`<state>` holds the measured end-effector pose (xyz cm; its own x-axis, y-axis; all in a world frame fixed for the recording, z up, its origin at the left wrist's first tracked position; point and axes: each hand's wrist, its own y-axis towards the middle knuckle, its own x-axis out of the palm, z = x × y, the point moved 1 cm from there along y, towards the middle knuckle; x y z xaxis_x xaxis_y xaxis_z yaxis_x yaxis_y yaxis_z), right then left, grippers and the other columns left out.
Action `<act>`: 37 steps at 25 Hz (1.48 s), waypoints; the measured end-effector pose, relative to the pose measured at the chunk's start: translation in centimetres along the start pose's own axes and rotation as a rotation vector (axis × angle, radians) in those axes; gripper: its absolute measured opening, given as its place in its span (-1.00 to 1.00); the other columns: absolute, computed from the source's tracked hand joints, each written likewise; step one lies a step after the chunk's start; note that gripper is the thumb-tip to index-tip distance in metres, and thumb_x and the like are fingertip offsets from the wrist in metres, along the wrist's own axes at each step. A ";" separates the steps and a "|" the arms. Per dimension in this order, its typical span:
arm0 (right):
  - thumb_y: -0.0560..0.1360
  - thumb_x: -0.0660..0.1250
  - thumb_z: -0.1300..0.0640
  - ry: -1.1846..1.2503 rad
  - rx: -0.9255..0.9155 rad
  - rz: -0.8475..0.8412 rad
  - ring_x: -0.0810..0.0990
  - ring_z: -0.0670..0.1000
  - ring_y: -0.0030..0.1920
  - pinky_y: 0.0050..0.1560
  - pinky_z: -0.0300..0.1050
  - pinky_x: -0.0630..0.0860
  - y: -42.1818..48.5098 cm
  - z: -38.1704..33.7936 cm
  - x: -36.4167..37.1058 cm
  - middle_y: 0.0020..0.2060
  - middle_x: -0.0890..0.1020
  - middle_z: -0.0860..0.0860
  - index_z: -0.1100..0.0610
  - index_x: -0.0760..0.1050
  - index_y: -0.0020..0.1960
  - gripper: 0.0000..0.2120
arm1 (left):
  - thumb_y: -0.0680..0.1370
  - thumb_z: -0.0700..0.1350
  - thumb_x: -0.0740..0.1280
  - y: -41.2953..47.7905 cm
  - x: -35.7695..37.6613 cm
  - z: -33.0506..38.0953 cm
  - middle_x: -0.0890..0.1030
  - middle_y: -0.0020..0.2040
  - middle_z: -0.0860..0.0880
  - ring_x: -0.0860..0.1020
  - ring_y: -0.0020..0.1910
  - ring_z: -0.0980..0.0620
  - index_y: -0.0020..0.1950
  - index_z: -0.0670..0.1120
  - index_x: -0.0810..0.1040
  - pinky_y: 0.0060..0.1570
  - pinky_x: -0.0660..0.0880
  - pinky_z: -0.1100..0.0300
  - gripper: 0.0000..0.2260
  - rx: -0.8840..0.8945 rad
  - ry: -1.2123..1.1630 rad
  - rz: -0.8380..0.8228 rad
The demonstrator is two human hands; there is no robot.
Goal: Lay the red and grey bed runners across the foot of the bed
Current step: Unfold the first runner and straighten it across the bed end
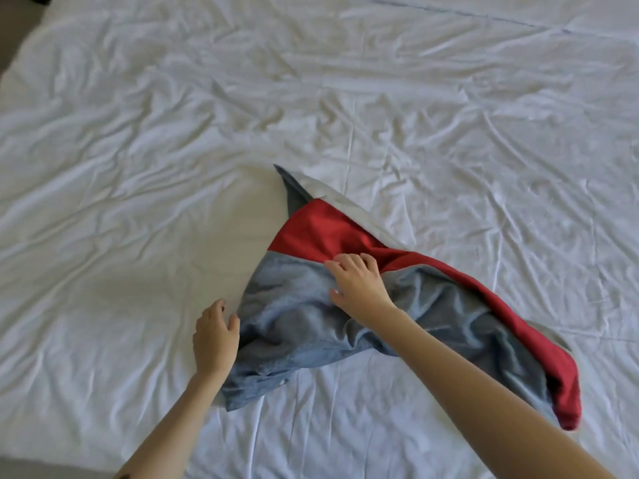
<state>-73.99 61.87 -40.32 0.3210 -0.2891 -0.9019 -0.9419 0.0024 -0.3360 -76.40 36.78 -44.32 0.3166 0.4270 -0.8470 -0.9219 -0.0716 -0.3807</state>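
A bunched bed runner lies on the white bed (138, 167), near its lower middle. Its red part (321, 229) runs from the centre down to the lower right, and its grey-blue part (287, 326) is crumpled in front of it. A pale lining edge shows along the top. My right hand (359, 285) rests on top of the cloth where red meets grey, fingers curled into the fabric. My left hand (214, 337) is at the grey part's left edge, fingers touching the cloth; whether it grips is unclear.
The wrinkled white sheet covers nearly the whole view. A thin blue line (484, 19) crosses the sheet at the far right. A strip of dark floor (14, 29) shows past the bed's upper left corner, and a grey strip at the lower left.
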 end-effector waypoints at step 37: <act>0.14 0.42 0.43 -0.246 -0.243 0.396 0.61 0.03 -0.40 0.00 -0.04 0.57 -15.8 21.1 -7.9 -0.45 0.59 -0.04 0.11 0.55 -0.38 -0.76 | 0.50 -0.06 0.31 -24.9 10.0 26.9 0.56 -0.21 -0.04 0.58 -0.29 -0.08 -0.19 -0.06 0.52 -0.37 0.36 0.12 -0.89 0.583 -0.031 -0.164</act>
<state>-59.58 84.33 -33.60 -0.0783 -0.0772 -0.9939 -0.9823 -0.1642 0.0902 -56.31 67.12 -33.37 0.4662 0.4175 -0.7800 -0.8349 0.4993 -0.2318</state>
